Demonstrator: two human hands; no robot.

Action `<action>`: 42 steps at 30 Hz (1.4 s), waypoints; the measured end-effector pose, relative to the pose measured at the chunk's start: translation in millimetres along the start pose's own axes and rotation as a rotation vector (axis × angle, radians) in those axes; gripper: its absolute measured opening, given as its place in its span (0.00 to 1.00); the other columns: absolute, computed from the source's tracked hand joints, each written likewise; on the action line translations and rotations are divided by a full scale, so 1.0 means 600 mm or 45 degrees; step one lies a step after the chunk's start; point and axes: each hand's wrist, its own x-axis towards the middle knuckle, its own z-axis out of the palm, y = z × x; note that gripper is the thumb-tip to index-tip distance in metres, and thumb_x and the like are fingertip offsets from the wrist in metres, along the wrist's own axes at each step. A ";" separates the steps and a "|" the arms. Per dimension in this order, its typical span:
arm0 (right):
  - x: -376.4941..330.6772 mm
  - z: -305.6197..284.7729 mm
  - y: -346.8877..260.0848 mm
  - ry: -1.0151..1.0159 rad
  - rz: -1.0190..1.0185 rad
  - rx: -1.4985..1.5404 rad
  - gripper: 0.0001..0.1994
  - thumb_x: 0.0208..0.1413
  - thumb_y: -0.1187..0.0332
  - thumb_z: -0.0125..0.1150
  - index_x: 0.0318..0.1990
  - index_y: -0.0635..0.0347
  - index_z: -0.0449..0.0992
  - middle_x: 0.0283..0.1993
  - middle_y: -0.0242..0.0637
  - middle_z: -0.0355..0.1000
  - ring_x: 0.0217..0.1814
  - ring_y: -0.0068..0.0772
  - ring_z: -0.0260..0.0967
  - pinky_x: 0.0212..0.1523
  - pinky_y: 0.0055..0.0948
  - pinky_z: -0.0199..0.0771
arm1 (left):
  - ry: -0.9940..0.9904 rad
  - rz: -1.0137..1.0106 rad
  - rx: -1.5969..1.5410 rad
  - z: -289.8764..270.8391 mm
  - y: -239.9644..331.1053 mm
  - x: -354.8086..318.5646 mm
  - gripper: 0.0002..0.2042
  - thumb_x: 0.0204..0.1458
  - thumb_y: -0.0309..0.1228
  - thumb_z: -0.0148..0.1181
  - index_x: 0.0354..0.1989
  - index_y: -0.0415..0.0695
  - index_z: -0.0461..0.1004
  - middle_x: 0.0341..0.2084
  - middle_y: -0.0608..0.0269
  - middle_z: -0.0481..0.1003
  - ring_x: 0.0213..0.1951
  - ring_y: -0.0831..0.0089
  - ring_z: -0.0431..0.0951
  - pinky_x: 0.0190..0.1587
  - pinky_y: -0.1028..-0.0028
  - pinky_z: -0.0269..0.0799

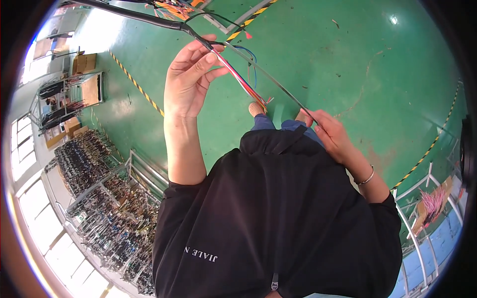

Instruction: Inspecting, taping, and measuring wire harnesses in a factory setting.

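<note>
My left hand (191, 74) is closed around a wire harness (164, 23), pinching it where its black wrapping ends. Past the fingers, loose pink, white, red and orange wires (241, 82) slant down to bare ends. From that same spot a thin dark strip (268, 74), which looks like tape, runs taut down to my right hand (330, 133). The fingers of that hand are closed on the strip's lower end. A thin black branch with a red tip (248, 35) and a blue wire (254, 62) hang beyond my left hand.
Racks densely hung with cables (109, 208) stand at the lower left, with cardboard boxes (84, 63) further off. Yellow-black floor tape (134, 84) crosses the green floor (348, 59). At the right, a white metal frame (422, 248) stands by a bunch of pink wires (431, 204).
</note>
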 end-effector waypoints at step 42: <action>0.007 -0.049 0.001 -0.287 -0.025 0.104 0.21 0.54 0.81 0.45 0.56 0.67 0.72 0.40 0.35 0.68 0.35 0.26 0.66 0.43 0.26 0.68 | -0.099 -0.022 0.064 0.036 -0.033 0.016 0.07 0.57 0.22 0.59 0.42 0.35 0.78 0.36 0.51 0.80 0.37 0.63 0.84 0.41 0.67 0.85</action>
